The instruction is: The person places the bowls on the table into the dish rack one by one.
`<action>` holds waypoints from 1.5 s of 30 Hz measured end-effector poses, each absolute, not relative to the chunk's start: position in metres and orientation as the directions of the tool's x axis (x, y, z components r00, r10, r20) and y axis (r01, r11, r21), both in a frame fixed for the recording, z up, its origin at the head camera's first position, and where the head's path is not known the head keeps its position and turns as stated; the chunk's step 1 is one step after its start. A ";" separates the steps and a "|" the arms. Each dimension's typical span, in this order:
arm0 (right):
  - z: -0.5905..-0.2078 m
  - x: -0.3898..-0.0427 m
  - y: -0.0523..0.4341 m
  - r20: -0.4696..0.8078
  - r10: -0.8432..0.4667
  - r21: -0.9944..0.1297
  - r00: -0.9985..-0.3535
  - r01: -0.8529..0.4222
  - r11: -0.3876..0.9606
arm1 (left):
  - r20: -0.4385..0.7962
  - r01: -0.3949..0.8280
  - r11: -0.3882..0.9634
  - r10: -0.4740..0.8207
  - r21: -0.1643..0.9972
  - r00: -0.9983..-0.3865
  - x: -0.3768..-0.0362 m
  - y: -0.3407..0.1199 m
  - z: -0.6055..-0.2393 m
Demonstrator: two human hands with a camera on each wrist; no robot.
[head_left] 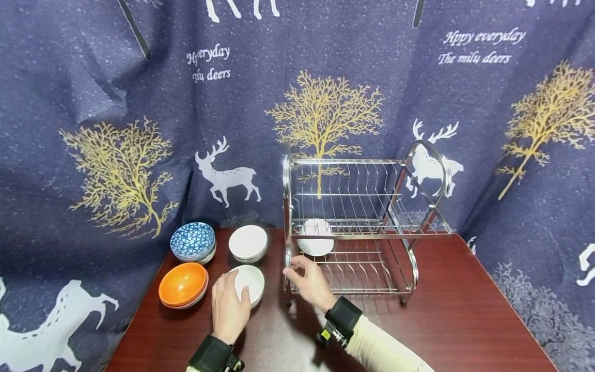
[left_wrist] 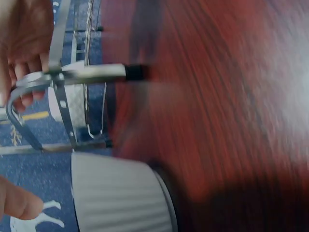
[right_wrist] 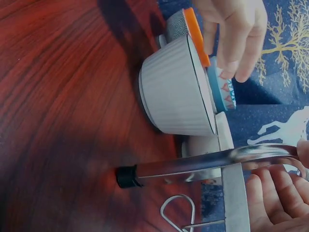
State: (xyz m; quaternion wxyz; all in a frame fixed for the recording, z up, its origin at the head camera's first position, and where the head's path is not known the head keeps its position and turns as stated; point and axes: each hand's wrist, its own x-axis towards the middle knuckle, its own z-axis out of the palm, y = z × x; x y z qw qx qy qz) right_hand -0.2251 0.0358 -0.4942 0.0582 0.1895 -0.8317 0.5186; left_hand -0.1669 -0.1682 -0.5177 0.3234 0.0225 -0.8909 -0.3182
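My left hand (head_left: 229, 305) hovers at the near left side of a ribbed white bowl (head_left: 252, 284), fingers and thumb spread around its rim. In the right wrist view those left fingers (right_wrist: 236, 43) are above the rim of the bowl (right_wrist: 174, 87). My right hand (head_left: 310, 284) grips the left end of a two-tier chrome dish rack (head_left: 346, 236), thumb and fingers about the curved tube (right_wrist: 263, 152). A white bowl (head_left: 317, 247) stands tilted on the rack's lower tier.
Left of the rack, more white bowls (head_left: 248, 242) stand stacked behind the ribbed one. Blue patterned bowls (head_left: 192, 240) are at the back left, with orange bowls (head_left: 183, 284) in front. A patterned curtain (head_left: 241, 119) hangs behind the red-brown table (head_left: 469, 320).
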 end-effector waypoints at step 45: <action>-0.502 -0.220 0.034 0.345 -0.281 -0.848 -0.896 -0.425 0.315 | -0.002 -0.215 0.609 -0.330 0.764 -0.944 -0.164 -0.210 -0.527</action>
